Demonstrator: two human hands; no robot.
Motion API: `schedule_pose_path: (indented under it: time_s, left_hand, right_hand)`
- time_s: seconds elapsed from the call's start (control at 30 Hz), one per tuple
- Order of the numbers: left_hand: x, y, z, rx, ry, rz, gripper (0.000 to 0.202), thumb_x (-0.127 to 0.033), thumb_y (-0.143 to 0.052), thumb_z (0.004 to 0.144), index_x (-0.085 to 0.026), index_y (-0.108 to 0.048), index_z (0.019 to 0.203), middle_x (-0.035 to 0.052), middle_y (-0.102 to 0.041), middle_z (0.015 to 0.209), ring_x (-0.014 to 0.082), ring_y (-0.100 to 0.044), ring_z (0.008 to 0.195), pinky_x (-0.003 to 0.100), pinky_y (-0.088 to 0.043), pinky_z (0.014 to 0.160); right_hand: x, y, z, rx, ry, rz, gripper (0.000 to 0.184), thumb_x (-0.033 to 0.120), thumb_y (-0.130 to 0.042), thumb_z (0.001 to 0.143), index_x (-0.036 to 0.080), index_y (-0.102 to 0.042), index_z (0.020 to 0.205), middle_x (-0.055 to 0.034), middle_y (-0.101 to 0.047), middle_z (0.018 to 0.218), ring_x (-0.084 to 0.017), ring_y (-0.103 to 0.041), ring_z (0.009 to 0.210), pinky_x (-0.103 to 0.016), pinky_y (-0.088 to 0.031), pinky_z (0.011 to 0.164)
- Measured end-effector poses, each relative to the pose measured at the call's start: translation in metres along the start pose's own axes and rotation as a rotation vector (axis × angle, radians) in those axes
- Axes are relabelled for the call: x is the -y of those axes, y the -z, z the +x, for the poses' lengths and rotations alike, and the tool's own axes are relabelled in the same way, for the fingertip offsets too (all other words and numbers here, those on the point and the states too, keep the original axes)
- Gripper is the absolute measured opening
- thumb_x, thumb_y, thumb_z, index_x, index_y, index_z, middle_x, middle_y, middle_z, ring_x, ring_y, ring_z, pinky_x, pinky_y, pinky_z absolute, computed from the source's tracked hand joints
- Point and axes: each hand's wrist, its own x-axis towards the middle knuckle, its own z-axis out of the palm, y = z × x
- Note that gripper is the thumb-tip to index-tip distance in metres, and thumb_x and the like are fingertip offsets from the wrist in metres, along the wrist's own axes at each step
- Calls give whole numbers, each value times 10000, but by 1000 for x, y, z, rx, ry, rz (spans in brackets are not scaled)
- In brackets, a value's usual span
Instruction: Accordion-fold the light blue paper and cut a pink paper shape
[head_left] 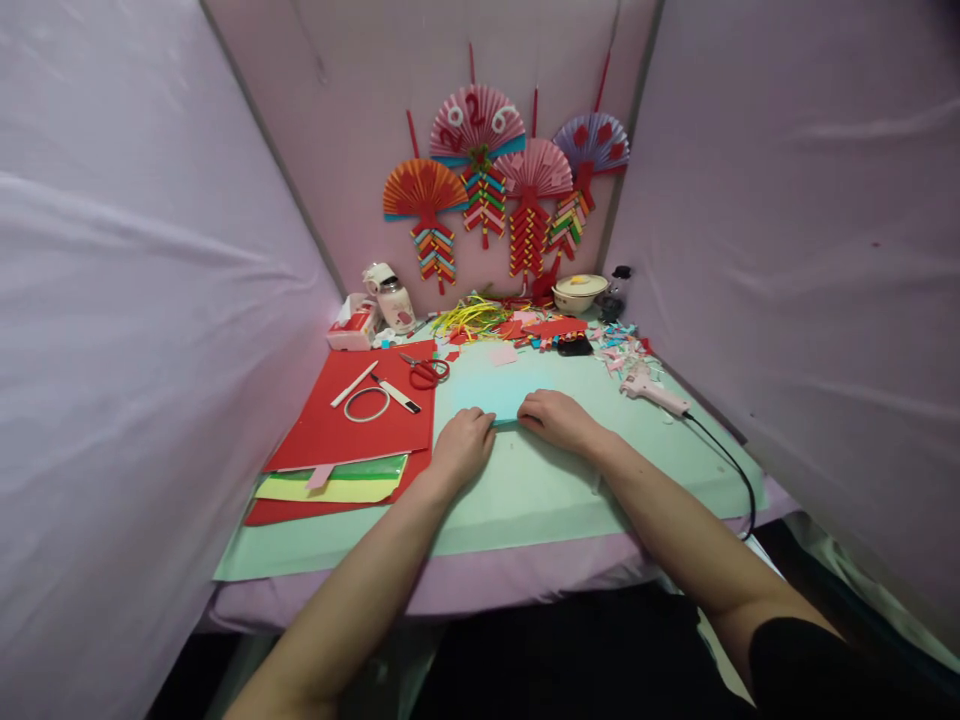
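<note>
A sheet of light blue paper [501, 392] lies flat on the pale green table cover, its near edge showing a narrow darker blue band that looks like a fold. My left hand [465, 442] pinches the left end of that edge with closed fingers. At the right end, the curled fingers of my right hand [556, 417] grip the same edge. Red-handled scissors [427, 373] lie beyond my left hand, on the border of a red sheet stack [315, 425]. To the right of my right hand rests a white glue gun [651, 387] with a black cord.
A white pen [354, 384], a cutter [397, 394] and a tape ring [366, 404] lie on the red sheets. Yellow paper strips [472, 318], a lidded bowl [580, 290], a bottle [395, 305] and a tissue pack [355, 322] stand at the back. Paper fans [478, 125] hang behind.
</note>
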Motion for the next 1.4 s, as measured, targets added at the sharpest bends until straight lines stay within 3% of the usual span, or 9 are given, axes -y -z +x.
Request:
schedule_pose_path:
  time_s: [0.23, 0.47, 0.7, 0.93, 1.17, 1.4]
  left_hand:
    - [-20, 1, 15, 30, 16, 90, 295, -236, -414, 974, -177, -694, 900, 90, -634, 905, 221, -557, 881, 330, -409, 767]
    - [-22, -1, 11, -71, -3, 75, 274, -251, -408, 989, -179, -672, 972, 81, -633, 975, 213, -541, 923, 331, -384, 802]
    - [-20, -9, 12, -191, -37, 200, 172, -188, -482, 955, -190, -637, 880, 60, -616, 883, 217, -538, 867, 354, -351, 793]
    - [-24, -10, 9, -283, -22, 231, 165, -149, -483, 950, -193, -602, 845, 51, -607, 830, 214, -539, 842, 375, -299, 812]
    - [-14, -4, 9, -253, 22, 201, 225, -315, -515, 967, -183, -606, 809, 50, -620, 808, 211, -544, 821, 377, -278, 812]
    - [-9, -1, 9, -179, 7, 187, 179, -266, -490, 974, -188, -612, 868, 56, -625, 855, 213, -541, 845, 365, -291, 801]
  right_hand:
    - [7, -1, -2, -100, -54, -82, 144, 239, -557, 901, 185, -669, 974, -46, -677, 942, -179, -552, 916, -289, -296, 829]
    - [13, -12, 0, -139, -7, -122, 146, 222, -520, 925, 177, -658, 935, -48, -672, 916, -182, -535, 918, -301, -274, 853]
    - [11, -25, 3, -271, 22, -184, 164, 207, -501, 945, 178, -639, 862, -38, -655, 823, -184, -528, 839, -316, -274, 815]
    - [15, -25, 3, -344, 32, -209, 203, 199, -488, 953, 174, -623, 804, -42, -648, 770, -180, -525, 784, -314, -272, 791]
    - [12, -24, 4, -321, -68, -237, 246, 325, -553, 947, 165, -636, 778, -47, -676, 748, -179, -549, 777, -319, -251, 788]
    - [4, -24, 3, -332, -112, -248, 289, 372, -571, 933, 167, -633, 738, -47, -685, 718, -176, -552, 737, -325, -250, 822]
